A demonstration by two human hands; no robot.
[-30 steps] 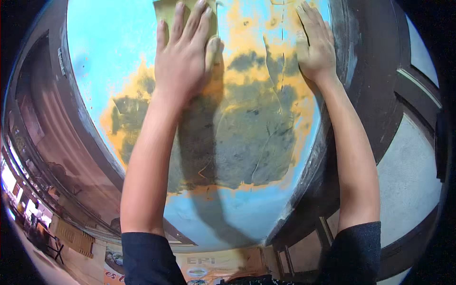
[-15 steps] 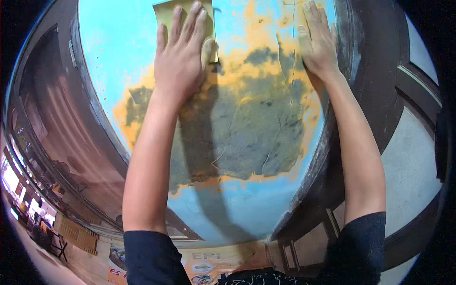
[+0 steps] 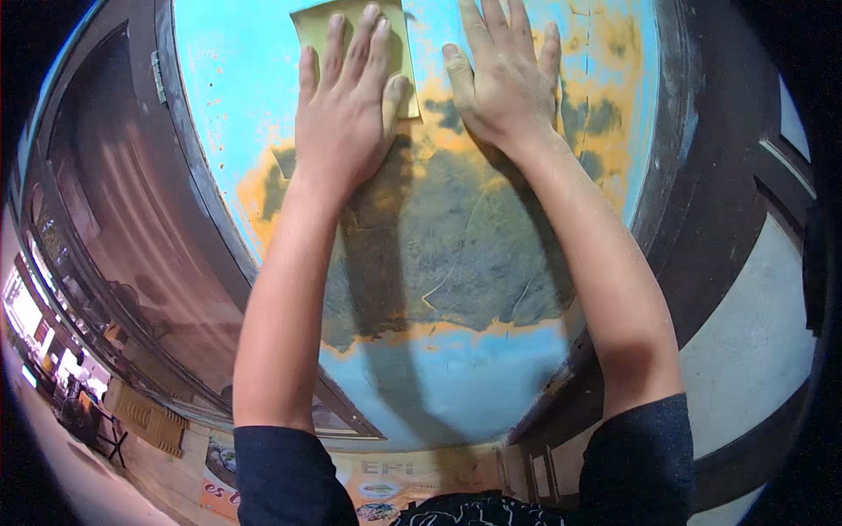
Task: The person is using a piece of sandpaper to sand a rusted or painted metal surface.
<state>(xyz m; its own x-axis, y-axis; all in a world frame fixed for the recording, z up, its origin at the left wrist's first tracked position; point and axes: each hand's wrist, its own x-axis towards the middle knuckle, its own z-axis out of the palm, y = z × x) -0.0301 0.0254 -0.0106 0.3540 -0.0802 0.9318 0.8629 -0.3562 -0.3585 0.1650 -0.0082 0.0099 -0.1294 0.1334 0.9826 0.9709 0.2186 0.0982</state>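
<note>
Broadly, a tall painted panel (image 3: 263, 114) fills the middle of the view, running from 12 o'clock down to about 6 o'clock. Its paint is bright blue along the left side and the bottom, while a big worn patch (image 3: 456, 254) at the centre shows dull grey-green with orange, rust-like edges. A dark frame (image 3: 693, 219) borders the panel from 1 o'clock round to 5 o'clock, and a brown glossy frame (image 3: 114, 228) curves past it at 9 o'clock.

Both bare forearms rise from the lower edge, coming out of dark short sleeves (image 3: 636, 465) at 5 and 7 o'clock. The left hand (image 3: 346, 118) lies flat at 11 o'clock, fingers spread, pressing down on a sheet of yellowish sandpaper (image 3: 316, 31) against the panel; the sheet's upper left corner and right edge show past the fingers, and the thumb rests near its lower right corner. It presses rather than clasps the sheet. The right hand (image 3: 504, 83) lies open and flat at 12 o'clock, just beside the left one, palm on the worn orange and grey paint, holding nothing. The two thumbs sit near each other but apart.

At 8 o'clock, small and far off, lit shopfronts (image 3: 53, 351) can be made out.
</note>
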